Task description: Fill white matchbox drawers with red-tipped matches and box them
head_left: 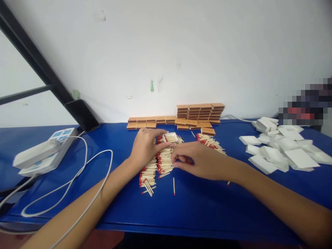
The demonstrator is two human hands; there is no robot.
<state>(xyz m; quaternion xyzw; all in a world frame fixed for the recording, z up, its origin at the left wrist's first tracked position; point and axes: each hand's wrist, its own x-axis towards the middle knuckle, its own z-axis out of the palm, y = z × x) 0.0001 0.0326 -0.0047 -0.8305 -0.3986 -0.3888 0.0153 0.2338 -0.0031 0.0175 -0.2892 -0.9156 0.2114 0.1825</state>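
Left hand (145, 147) grips a part-filled white tray (170, 137) above the loose matches (162, 164) | right hand (202, 160) pinches a few | brown matchboxes (199, 112) stacked behind, seemingly finished | large tray heap (280, 150) at right looks unfilled

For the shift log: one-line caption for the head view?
On the blue table, left hand grips a white tray above red-tipped matches; right hand pinches some.

Both bare forearms reach in from the near side and converge on the heap of red-tipped wooden matchsticks (162, 162). The left hand (146, 147) arches palm-down over the heap's left side, fingers bent. The right hand (199, 160) lies at its right, fingers curled under and fingertips touching it.
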